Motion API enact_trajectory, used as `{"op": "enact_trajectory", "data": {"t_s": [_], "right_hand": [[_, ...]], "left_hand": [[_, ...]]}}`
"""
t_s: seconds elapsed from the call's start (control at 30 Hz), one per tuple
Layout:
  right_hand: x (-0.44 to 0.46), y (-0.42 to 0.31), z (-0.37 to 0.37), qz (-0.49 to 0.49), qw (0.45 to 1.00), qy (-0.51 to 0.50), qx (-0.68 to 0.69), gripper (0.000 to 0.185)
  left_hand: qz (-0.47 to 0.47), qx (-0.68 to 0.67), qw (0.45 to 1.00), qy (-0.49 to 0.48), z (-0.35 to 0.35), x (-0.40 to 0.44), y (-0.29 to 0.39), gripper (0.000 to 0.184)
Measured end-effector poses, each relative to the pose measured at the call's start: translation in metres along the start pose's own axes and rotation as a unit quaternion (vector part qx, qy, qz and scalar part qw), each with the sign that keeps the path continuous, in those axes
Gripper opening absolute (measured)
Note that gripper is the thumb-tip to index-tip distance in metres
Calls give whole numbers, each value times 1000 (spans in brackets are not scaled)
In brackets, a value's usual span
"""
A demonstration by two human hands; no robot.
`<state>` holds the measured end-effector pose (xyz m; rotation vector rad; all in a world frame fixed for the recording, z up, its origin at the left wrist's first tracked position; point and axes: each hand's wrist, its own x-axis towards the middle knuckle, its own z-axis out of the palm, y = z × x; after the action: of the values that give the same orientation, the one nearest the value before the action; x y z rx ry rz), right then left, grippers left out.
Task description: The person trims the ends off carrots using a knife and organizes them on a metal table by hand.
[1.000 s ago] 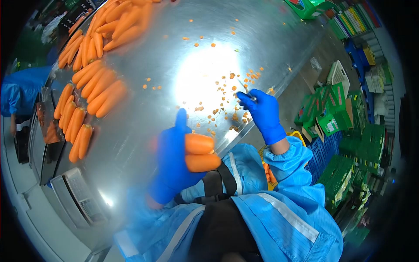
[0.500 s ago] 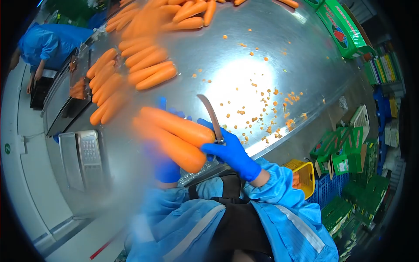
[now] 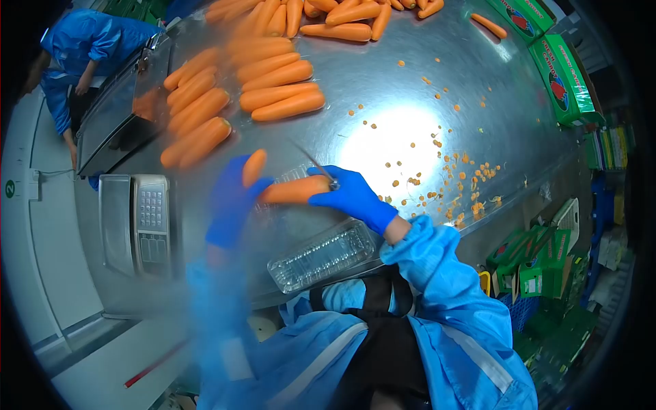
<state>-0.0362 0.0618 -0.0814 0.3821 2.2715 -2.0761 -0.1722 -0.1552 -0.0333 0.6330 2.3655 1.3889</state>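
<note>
My left hand (image 3: pixel 231 201), in a blue glove and blurred by the lens, is closed around a carrot (image 3: pixel 255 168) whose end sticks up from the fingers. A second carrot (image 3: pixel 294 190) lies level between both hands, its right end against the fingers of my right hand (image 3: pixel 355 196). That gloved hand is also closed on a small curved knife (image 3: pixel 311 159), blade pointing up and left. Beneath the hands is part of a clear plastic tray (image 3: pixel 301 172). Another clear plastic tray (image 3: pixel 321 257) lies at the table edge near my body.
Carrots lie in paired rows (image 3: pixel 283 102) and a heap (image 3: pixel 342 24) on the steel table (image 3: pixel 342 75). Carrot trimmings (image 3: pixel 437 183) are scattered on the right. A scale (image 3: pixel 147 222) stands left; green cartons (image 3: pixel 564 82) stand far right. A person in blue (image 3: pixel 96 41) is at far left.
The two carrots, held side by side before, are now apart, one upright in my left hand. The hands have moved away from my body, uncovering the near tray. The camera view has shifted.
</note>
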Motion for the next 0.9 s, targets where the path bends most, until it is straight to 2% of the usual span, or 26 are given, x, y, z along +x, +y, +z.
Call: {"op": "enact_trajectory", "data": {"t_s": [0.1, 0.2, 0.23, 0.27, 0.43, 0.5, 0.57, 0.67, 0.77, 0.87, 0.9], "right_hand": [[16, 11, 5, 85, 992, 8, 89, 55], [4, 10, -10, 115, 960, 113, 229, 47], [-6, 2, -22, 169, 963, 106, 182, 42], [-16, 1, -30, 172, 964, 116, 165, 40], [-70, 4, -50, 207, 955, 161, 136, 31], [-89, 8, -51, 199, 953, 180, 142, 29], [-104, 4, -50, 214, 947, 199, 136, 28], [-123, 6, -54, 252, 935, 208, 142, 27], [-133, 14, -55, 242, 929, 231, 157, 26], [-149, 19, -55, 202, 938, 256, 119, 25], [-154, 24, -56, 210, 932, 265, 127, 25]], "left_hand": [[75, 31, 992, -97, 12, 29, -18, 59], [140, 149, 970, -133, 31, 45, -58, 69], [161, 237, 951, -113, 38, 46, -60, 73], [181, 323, 924, -94, 43, 48, -63, 77], [144, 96, 972, -160, 43, 41, -89, 94], [148, 134, 963, -180, 43, 29, -85, 99], [188, 302, 917, -182, 46, 16, -73, 102], [141, 361, 901, -192, 48, 8, -55, 103], [156, 326, 913, -189, 45, 6, -56, 106], [194, 452, 867, -83, 63, -22, -50, 110], [173, 445, 873, -99, 67, -25, -52, 110]]}}
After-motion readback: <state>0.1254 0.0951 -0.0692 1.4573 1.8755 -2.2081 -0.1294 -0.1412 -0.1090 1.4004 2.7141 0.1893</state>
